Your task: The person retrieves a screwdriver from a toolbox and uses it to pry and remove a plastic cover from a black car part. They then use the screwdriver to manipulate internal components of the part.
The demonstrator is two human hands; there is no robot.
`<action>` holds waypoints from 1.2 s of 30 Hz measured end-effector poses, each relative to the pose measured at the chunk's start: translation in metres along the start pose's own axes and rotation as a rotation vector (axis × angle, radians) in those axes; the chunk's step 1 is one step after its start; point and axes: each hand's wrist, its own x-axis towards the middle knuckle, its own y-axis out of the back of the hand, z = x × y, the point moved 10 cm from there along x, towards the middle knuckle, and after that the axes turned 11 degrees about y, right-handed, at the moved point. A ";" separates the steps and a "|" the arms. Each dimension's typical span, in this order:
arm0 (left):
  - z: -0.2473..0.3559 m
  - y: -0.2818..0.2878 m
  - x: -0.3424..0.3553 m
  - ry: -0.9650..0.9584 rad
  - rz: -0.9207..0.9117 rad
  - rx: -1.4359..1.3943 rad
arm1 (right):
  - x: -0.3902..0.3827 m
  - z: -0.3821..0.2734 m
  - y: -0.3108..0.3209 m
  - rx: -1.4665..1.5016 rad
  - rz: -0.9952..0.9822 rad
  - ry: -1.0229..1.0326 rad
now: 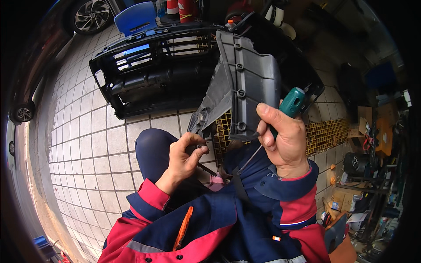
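My right hand (283, 136) grips a screwdriver with a green handle (290, 101), its thin shaft slanting down to the lower left, while the thumb rests near the lower edge of a grey plastic panel (250, 76) with a row of round bosses. Behind it, a narrower section of grey plastic (206, 114) slants down toward my left hand (186, 155). That hand pinches something small that I cannot make out, just below the grey plastic. An orange pen-like tool (184, 228) is tucked in my jacket front.
A large black bumper-like part (144, 83) lies on the tiled floor ahead, beside a yellow grate (324, 133). Behind stand a blue chair (133, 17) and red cones (186, 11). Cars (90, 15) are at the left. Boxes and tools (364, 118) crowd the right.
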 end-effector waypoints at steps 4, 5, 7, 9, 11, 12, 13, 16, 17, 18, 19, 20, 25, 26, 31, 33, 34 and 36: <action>0.003 0.021 0.017 0.093 -0.010 -0.148 | 0.004 0.030 -0.001 -0.038 0.062 -0.027; 0.000 0.026 0.020 0.131 -0.004 -0.239 | 0.004 0.035 0.002 -0.020 0.088 -0.015; -0.011 0.031 0.027 0.221 -0.015 -0.421 | 0.008 0.040 0.011 -0.022 0.135 0.009; -0.023 0.038 0.032 0.280 0.027 -0.547 | 0.010 0.045 0.018 -0.018 0.147 -0.008; -0.033 0.044 0.037 0.303 0.064 -0.604 | 0.011 0.046 0.020 -0.025 0.137 0.004; -0.038 0.047 0.039 0.313 0.081 -0.634 | 0.012 0.045 0.019 -0.007 0.123 0.022; -0.042 0.050 0.040 0.323 0.093 -0.640 | 0.012 0.045 0.019 -0.004 0.128 0.024; -0.051 0.055 0.043 0.354 0.132 -0.649 | 0.013 0.048 0.020 0.004 0.152 0.033; -0.052 0.056 0.044 0.352 0.129 -0.650 | 0.013 0.048 0.023 0.004 0.177 0.036; -0.053 0.056 0.045 0.354 0.128 -0.656 | 0.013 0.050 0.024 0.007 0.188 0.029; -0.054 0.056 0.045 0.364 0.128 -0.667 | 0.014 0.050 0.022 0.023 0.159 0.035; -0.054 0.057 0.045 0.357 0.127 -0.660 | 0.015 0.051 0.023 0.027 0.161 0.030; -0.058 0.057 0.049 0.345 0.137 -0.649 | 0.016 0.053 0.030 0.017 0.154 0.037; -0.057 0.058 0.051 0.321 0.144 -0.601 | 0.016 0.053 0.030 0.019 0.158 0.044; -0.058 0.057 0.058 0.261 0.151 -0.364 | 0.017 0.052 0.030 0.030 0.149 0.047; -0.057 0.057 0.058 0.242 0.165 -0.277 | 0.017 0.050 0.033 0.005 0.164 0.058; -0.056 0.057 0.057 0.239 0.176 -0.237 | 0.017 0.050 0.032 0.003 0.146 0.059; -0.054 0.055 0.054 0.236 0.186 -0.163 | 0.017 0.051 0.033 -0.014 0.140 0.053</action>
